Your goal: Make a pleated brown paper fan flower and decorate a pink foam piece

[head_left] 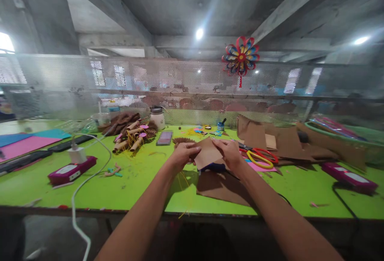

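Both hands hold one small piece of brown paper above the green table. My left hand pinches its left edge with the fingers closed. My right hand grips its right side, fingers curled over the top edge. Under the hands lies a larger brown sheet and a dark blue object, partly hidden. Red and yellow scissors lie just right of my right hand.
A pile of rolled brown paper pieces sits at the back left. A white charger with cable rests on a magenta box. Brown sheets lie at right, another magenta box too. A mesh screen closes the back.
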Available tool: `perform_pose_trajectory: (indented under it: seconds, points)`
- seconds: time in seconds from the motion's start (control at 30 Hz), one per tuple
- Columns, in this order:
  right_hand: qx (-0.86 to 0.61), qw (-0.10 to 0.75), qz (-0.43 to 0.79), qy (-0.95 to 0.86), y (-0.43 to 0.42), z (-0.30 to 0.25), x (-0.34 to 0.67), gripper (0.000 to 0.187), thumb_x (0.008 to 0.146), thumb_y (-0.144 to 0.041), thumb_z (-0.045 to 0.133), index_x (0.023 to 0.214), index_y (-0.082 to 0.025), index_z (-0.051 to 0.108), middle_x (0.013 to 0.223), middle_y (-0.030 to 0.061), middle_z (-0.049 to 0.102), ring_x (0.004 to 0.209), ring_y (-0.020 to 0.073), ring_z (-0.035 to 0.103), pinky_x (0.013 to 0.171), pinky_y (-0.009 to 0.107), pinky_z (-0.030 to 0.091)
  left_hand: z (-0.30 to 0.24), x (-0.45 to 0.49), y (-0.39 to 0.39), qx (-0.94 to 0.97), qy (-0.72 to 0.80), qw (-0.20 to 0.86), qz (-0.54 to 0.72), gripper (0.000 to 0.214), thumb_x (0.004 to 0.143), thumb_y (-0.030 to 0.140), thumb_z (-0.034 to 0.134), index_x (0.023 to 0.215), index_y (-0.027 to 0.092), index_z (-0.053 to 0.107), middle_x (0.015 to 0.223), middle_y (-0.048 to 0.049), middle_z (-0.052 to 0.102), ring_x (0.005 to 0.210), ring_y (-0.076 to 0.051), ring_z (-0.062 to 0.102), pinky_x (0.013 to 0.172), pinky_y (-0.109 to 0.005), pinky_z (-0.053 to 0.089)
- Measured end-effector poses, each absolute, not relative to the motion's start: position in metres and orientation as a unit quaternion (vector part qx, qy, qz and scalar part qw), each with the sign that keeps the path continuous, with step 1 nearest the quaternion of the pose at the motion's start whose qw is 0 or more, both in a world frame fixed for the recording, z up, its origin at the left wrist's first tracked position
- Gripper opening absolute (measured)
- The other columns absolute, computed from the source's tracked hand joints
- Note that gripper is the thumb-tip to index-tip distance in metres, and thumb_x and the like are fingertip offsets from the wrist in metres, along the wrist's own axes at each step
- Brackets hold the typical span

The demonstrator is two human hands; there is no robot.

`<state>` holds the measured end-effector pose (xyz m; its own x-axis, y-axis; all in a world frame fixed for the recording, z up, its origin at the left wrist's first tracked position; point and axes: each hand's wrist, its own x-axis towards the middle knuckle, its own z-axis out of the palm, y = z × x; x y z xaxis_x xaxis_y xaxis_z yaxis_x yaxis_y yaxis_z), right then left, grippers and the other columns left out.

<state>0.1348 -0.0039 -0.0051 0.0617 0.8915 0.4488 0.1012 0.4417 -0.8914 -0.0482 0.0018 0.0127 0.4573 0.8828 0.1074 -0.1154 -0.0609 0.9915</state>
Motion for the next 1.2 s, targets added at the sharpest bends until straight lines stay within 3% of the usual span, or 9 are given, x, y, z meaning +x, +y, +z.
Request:
perform_pose_trajectory:
  seconds: [0.13, 0.33, 0.47, 0.57, 0.67, 0.87, 1.2]
  points:
    - [-0.343, 0.598, 0.464, -0.557, -0.009, 0.001, 0.135, 0.041, 0.067, -0.058, 0.062, 0.067, -0.017, 0.066, 0.068, 0.0050, 0.067, 0.065, 0.0199, 0.061, 0.061, 0.030, 0.045, 0.014, -0.049, -0.002, 0.622, 0.297, 0.608, 0.394, 0.030, 0.060, 0.032, 0.075, 0.056, 0.013, 0.053, 0.048, 0.0020, 0.049, 0.041, -0.006, 0.045, 0.040, -0.019, 0.034]
    - [-0.336, 0.556, 0.523, -0.551, -0.014, 0.008, 0.137, 0.064, 0.073, -0.072, 0.042, 0.064, -0.014, 0.069, 0.067, 0.0113, 0.068, 0.065, 0.0210, 0.063, 0.062, 0.031, 0.046, 0.013, -0.050, -0.002, 0.632, 0.283, 0.610, 0.385, 0.024, 0.064, 0.032, 0.072, 0.064, 0.011, 0.061, 0.051, -0.0002, 0.052, 0.043, -0.007, 0.045, 0.041, -0.019, 0.034]
    - [-0.352, 0.588, 0.468, -0.557, -0.012, 0.005, 0.139, 0.041, 0.067, -0.054, 0.064, 0.072, -0.014, 0.071, 0.064, 0.0041, 0.066, 0.060, 0.0145, 0.058, 0.060, 0.027, 0.043, 0.010, -0.049, 0.000, 0.652, 0.293, 0.601, 0.358, 0.025, 0.065, 0.034, 0.071, 0.070, 0.010, 0.065, 0.056, -0.0028, 0.056, 0.047, -0.010, 0.048, 0.045, -0.022, 0.038]
    - [-0.349, 0.569, 0.457, -0.587, -0.012, 0.002, 0.141, 0.030, 0.059, -0.036, 0.075, 0.080, -0.015, 0.073, 0.071, 0.0025, 0.068, 0.064, 0.0131, 0.056, 0.065, 0.027, 0.043, 0.011, -0.049, -0.001, 0.662, 0.291, 0.586, 0.367, 0.025, 0.066, 0.035, 0.071, 0.067, 0.011, 0.065, 0.054, -0.0011, 0.053, 0.047, -0.008, 0.045, 0.045, -0.020, 0.033]
    - [-0.343, 0.563, 0.452, -0.601, -0.011, 0.001, 0.142, 0.027, 0.057, -0.029, 0.075, 0.080, -0.016, 0.074, 0.076, 0.0031, 0.069, 0.068, 0.0132, 0.056, 0.068, 0.028, 0.042, 0.013, -0.047, -0.003, 0.663, 0.295, 0.568, 0.388, 0.025, 0.066, 0.035, 0.071, 0.070, 0.010, 0.067, 0.053, 0.0004, 0.052, 0.048, -0.006, 0.040, 0.046, -0.018, 0.028]
    - [-0.329, 0.583, 0.481, -0.566, -0.006, 0.000, 0.141, 0.022, 0.052, -0.022, 0.076, 0.074, -0.017, 0.074, 0.068, 0.0014, 0.068, 0.061, 0.0118, 0.054, 0.064, 0.028, 0.042, 0.013, -0.045, 0.000, 0.620, 0.303, 0.593, 0.414, 0.040, 0.063, 0.028, 0.074, 0.100, 0.013, 0.069, 0.078, -0.0056, 0.066, 0.064, -0.011, 0.053, 0.057, -0.021, 0.035]
    - [-0.292, 0.597, 0.533, -0.523, 0.000, -0.007, 0.138, 0.015, 0.051, -0.016, 0.073, 0.066, -0.020, 0.073, 0.065, 0.0014, 0.067, 0.064, 0.0152, 0.057, 0.068, 0.031, 0.044, 0.007, -0.042, 0.005, 0.578, 0.261, 0.614, 0.470, 0.024, 0.062, 0.012, 0.068, 0.085, 0.013, 0.073, 0.087, -0.0080, 0.071, 0.080, -0.016, 0.061, 0.073, -0.025, 0.043]
